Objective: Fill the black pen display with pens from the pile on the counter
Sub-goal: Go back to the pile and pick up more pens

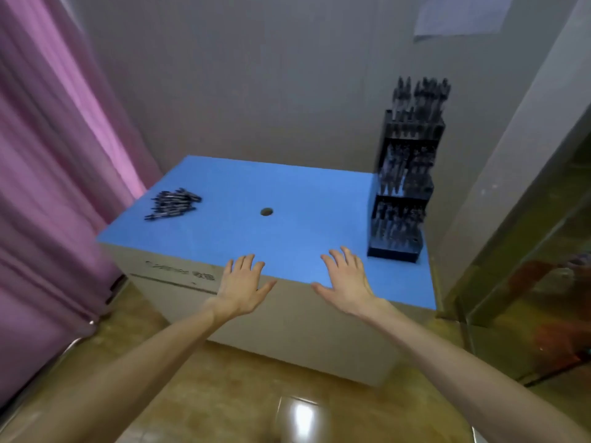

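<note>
A pile of dark pens point(172, 203) lies on the blue counter top point(287, 193) near its left edge. The black pen display point(404, 183), tall and stepped in tiers, stands at the counter's right side and holds several pens upright. My left hand point(241, 284) hovers over the near edge of the counter, palm down, fingers spread, holding nothing. My right hand point(347, 281) is beside it to the right, also flat and spread, a little left of the display's base. Both hands are far from the pile.
A round hole point(266, 212) sits in the middle of the blue top. A pink curtain point(57, 174) hangs at the left. A grey wall point(256, 75) is behind, and a glass-fronted panel point(527, 282) stands at the right. The floor below is glossy brown.
</note>
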Tool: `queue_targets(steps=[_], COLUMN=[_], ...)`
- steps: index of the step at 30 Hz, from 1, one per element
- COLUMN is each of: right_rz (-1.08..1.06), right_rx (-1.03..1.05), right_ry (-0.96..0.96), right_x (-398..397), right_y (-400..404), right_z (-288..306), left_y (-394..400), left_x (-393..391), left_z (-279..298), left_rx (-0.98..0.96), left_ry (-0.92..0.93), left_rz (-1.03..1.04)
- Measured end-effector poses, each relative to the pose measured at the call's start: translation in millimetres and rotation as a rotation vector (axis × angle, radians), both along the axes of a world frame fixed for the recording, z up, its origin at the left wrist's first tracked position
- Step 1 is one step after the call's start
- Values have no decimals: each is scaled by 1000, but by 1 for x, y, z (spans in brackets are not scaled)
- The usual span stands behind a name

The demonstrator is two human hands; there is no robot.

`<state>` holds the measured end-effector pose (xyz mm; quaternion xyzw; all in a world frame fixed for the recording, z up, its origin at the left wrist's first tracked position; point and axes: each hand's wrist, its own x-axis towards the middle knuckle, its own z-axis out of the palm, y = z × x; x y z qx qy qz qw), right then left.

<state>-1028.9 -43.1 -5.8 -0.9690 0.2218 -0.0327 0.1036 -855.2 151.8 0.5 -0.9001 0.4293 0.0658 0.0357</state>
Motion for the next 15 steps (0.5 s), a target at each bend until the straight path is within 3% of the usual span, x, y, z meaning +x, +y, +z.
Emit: queue_targets(steps=[15], right_rz=[66], right_rx=[8], right_ry=[166], right_x=[251], right_y=[167], right_z=[-6], left_y=[202], left_x=[218], left_z=[21], left_rx=[80], left_ry=[-91], left_rz=[174])
